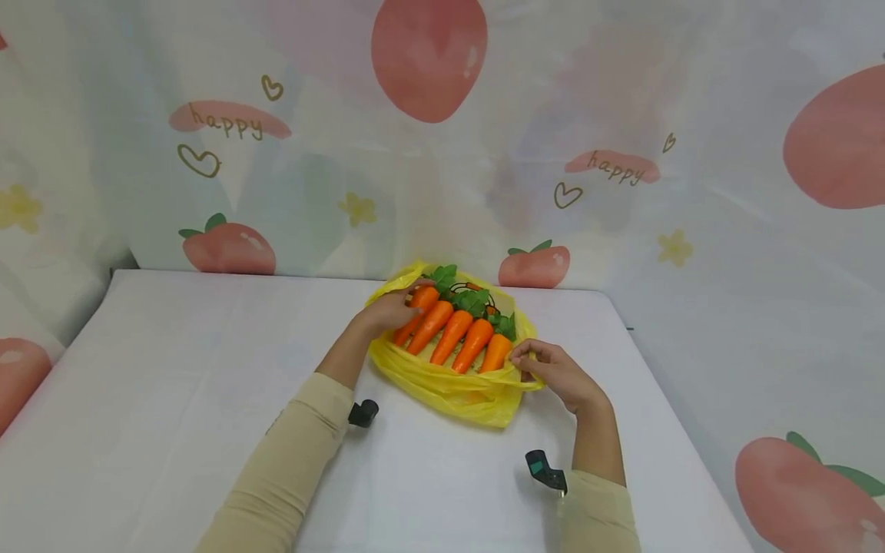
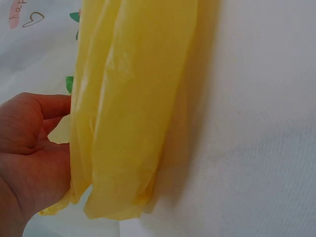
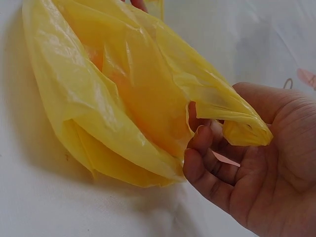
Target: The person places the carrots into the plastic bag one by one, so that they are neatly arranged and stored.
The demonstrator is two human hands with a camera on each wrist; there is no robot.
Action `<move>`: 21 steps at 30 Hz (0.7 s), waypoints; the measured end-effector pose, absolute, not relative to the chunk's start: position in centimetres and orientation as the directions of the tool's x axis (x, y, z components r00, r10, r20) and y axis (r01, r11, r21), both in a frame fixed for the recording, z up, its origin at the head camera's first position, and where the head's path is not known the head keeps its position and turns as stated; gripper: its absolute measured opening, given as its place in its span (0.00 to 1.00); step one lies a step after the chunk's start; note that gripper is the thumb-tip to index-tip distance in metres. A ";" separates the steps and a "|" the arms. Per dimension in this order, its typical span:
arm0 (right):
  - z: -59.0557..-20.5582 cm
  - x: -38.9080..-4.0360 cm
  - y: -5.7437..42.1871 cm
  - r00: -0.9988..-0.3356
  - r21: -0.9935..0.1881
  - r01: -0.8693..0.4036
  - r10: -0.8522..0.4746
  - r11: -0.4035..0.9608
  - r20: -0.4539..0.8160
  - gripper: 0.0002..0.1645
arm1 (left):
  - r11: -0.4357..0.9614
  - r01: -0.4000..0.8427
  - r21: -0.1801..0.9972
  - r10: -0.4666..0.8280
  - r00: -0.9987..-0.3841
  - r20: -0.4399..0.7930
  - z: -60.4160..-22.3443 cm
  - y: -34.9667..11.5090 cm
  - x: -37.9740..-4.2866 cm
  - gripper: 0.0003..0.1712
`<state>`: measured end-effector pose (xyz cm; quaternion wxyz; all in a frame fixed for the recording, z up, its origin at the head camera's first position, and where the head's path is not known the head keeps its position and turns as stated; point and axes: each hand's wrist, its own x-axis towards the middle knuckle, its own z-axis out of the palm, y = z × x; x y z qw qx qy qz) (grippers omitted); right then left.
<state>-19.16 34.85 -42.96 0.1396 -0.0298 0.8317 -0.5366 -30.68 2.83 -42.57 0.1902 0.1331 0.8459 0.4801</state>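
A yellow plastic bag (image 1: 442, 388) lies on its side on the table, its mouth spread wide. Several orange carrots (image 1: 452, 338) with green leafy tops are lined up side by side in the mouth. My left hand (image 1: 390, 311) reaches over the bag's left rim, thumb and fingers about the leftmost carrot (image 1: 425, 296); in the left wrist view the yellow plastic (image 2: 133, 98) hides the fingertips. With curled fingers, my right hand (image 1: 556, 374) grips the bag's edge at the right, where a gathered handle (image 3: 247, 128) loops by the thumb.
A white cloth covers the table (image 1: 173, 384). Behind it hangs a curtain (image 1: 332, 153) printed with fruit and hearts. Black wrist-camera parts (image 1: 362, 413) stick out beside both sleeves. Thin black loops with orange bits (image 1: 473, 286) show among the carrot tops.
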 end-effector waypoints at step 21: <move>-43.2 -19.3 34.9 -0.959 -0.900 0.102 -0.198 0.423 -0.202 0.13 | 0.622 0.068 0.780 0.400 -0.884 -0.242 -43.5 2.7 -30.9 0.32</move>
